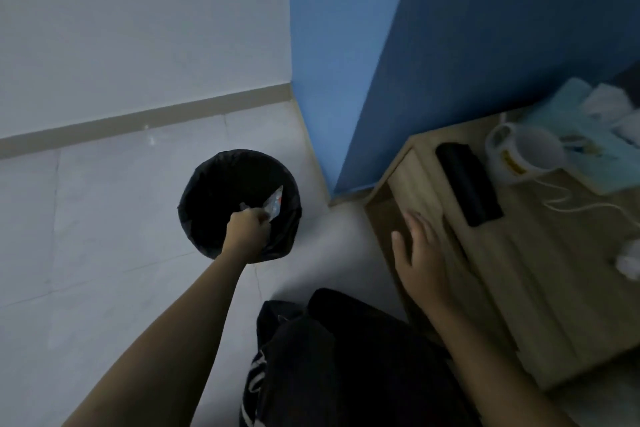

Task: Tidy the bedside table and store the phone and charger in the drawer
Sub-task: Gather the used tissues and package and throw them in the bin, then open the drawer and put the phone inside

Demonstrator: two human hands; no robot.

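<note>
My left hand [246, 226] is closed on a clear plastic wrapper [273, 203] and holds it over the mouth of a round bin [207, 180] lined with a black bag, on the floor. My right hand [420, 253] hovers with fingers spread at the left edge of the wooden bedside table [519, 288], holding nothing. On the table lies a black phone [468, 184]. A thin white charger cable [575, 206] snakes across the top to the right of the phone.
A white mug [526, 154] stands behind the phone, next to a pale blue tissue box [585, 135]. A crumpled white tissue [628, 262] lies at the table's right edge. A blue wall [450, 45] backs the table. My dark-clothed knees [346, 357] fill the bottom centre.
</note>
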